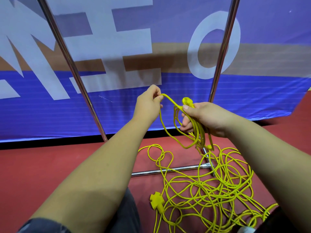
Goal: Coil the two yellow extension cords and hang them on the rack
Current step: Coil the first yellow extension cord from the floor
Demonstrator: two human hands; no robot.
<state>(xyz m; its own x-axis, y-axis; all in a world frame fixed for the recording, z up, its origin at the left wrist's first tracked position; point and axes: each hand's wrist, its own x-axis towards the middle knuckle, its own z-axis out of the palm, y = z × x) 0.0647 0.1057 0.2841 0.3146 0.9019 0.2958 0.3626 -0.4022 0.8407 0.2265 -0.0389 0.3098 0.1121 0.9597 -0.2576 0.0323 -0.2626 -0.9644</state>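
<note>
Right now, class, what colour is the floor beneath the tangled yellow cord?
Dark red; the smooth floor shows best in the head view.

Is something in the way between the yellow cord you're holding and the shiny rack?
Nothing visible. The coil in the right hand hangs in open air in front of the rack's poles. The rest of the cord lies tangled on the floor across the rack's base bar. The top rail is out of view.

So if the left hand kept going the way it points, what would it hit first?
Probably the blue banner, between the rack poles. The left hand, pinching the yellow cord, points up and away, and nothing else shows in that line, though depth is hard to judge.
</note>
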